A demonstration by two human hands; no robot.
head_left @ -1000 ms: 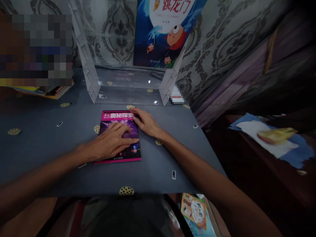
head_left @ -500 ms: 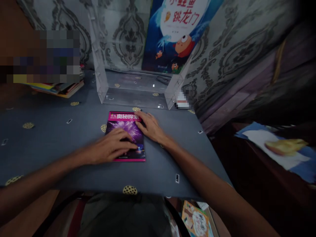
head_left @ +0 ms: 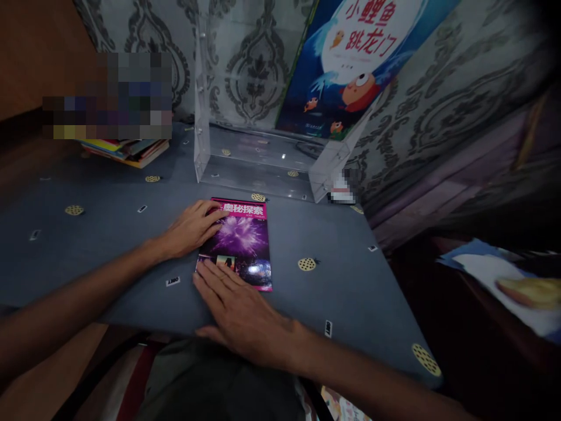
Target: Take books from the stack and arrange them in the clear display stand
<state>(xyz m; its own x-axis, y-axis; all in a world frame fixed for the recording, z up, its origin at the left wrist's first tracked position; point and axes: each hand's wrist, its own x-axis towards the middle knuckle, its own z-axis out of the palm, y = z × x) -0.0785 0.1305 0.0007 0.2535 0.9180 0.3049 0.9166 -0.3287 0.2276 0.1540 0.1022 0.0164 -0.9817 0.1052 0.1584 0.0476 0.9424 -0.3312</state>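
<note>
From my head camera's view, the magenta-edged book (head_left: 241, 234) lies flat on the worktop (head_left: 350, 292) before me, its long axis running away from me, title end farthest off. My left hand (head_left: 193, 228) rests over its upper left edge, my right hand (head_left: 241, 313) over its lower left corner, fingers stretched out flat. Beyond stands a clear stand (head_left: 254, 182), with a patterned grey backdrop (head_left: 258, 70) behind. The cover reads 奥秘探索 (the worktop's little printed tags say OBEY); the fish book (head_left: 337, 99) reads 小鲤鱼跳龙门.
</note>
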